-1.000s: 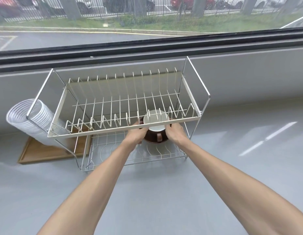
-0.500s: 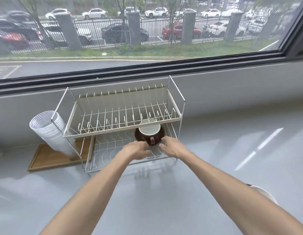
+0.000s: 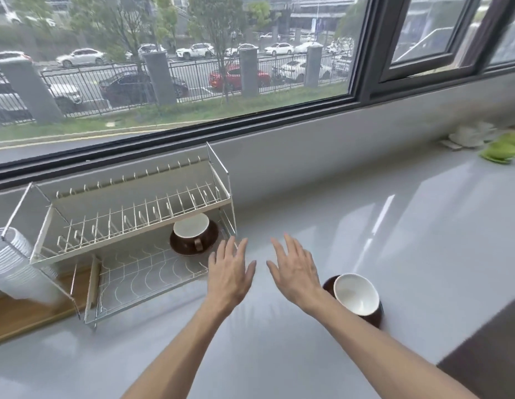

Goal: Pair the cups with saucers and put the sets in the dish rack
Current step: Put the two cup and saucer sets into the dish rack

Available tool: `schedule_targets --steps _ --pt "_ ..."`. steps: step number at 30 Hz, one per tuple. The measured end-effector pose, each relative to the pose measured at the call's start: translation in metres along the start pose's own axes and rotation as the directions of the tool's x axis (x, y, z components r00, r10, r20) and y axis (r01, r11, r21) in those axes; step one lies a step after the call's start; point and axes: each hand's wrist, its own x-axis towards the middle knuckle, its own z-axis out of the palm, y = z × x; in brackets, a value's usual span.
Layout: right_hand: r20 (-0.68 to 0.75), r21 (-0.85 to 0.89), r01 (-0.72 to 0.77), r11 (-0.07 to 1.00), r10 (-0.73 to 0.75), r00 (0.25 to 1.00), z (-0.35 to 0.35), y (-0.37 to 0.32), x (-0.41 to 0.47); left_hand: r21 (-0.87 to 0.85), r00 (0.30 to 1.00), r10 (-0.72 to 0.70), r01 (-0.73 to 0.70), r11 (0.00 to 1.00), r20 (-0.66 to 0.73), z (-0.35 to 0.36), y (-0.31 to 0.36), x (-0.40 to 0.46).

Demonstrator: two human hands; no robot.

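Both hands have come off the set and now hover empty over the counter (image 3: 308,355). 1 second ago they were inside the rack (image 3: 129,226), pressed against either side of the cup (image 3: 191,230) on its saucer (image 3: 181,247); half a second ago they had drawn back to the rack's front edge, fingers curled. Now the left hand (image 3: 230,272) and right hand (image 3: 295,269) are flat, palms down, fingers spread, close to each other but not touching, and touching nothing.

The set stands on the rack's lower tier, ahead of and a little left of the left hand, at that tier's right end. The cup sits upright on the brown saucer, white inside showing, handle turned toward the person. The left fingertips (image 3: 236,244) lie just beside the rack's right front corner; whether they brush the wire cannot be told.

The view has swung right and pulled back since the earlier frames. A second cup (image 3: 355,295), brown outside and white inside, now shows fully just right of the right wrist, on the counter; half a second ago only its rim peeked past the forearm. Whether a saucer lies under it cannot be told. Far ahead of the right hand, green and white items (image 3: 498,148) sit blurred by the wall. Left of the rack, a stack of clear tubs (image 3: 11,269) rests on a wooden tray (image 3: 25,321).
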Motion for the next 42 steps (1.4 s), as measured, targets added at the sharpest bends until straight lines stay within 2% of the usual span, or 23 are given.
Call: schedule_targets --steps 3,12,18,25,30,36,42 --pt "-0.040 0.032 -0.096 0.995 0.097 0.994 -0.005 0.038 -0.021 -0.059 0.997 0.011 -0.007 0.998 0.072 0.017 0.031 -0.004" --pt "0.017 0.022 -0.385 0.923 0.385 0.923 -0.014 0.137 -0.076 -0.136 0.960 0.148 -0.118 0.984 0.239 0.062 0.113 -0.014" --pt "0.083 0.117 -0.528 0.841 0.522 0.849 -0.010 0.169 -0.092 -0.281 0.923 0.142 -0.039 0.959 0.357 0.088 0.144 -0.018" --pt "0.151 0.258 -0.583 0.770 0.564 0.812 0.004 0.179 -0.096 -0.428 0.885 0.117 0.098 0.898 0.450 0.108 0.161 -0.016" --pt "0.195 0.376 -0.601 0.706 0.573 0.796 0.014 0.184 -0.090 -0.509 0.841 0.049 0.279 0.814 0.539 0.108 0.169 -0.013" --pt "0.239 0.423 -0.647 0.634 0.610 0.755 0.024 0.190 -0.085 -0.519 0.824 0.067 0.289 0.804 0.563 0.117 0.165 -0.007" --pt "0.275 0.421 -0.662 0.620 0.609 0.744 0.032 0.193 -0.085 -0.564 0.813 0.074 0.332 0.756 0.577 0.104 0.167 -0.006"
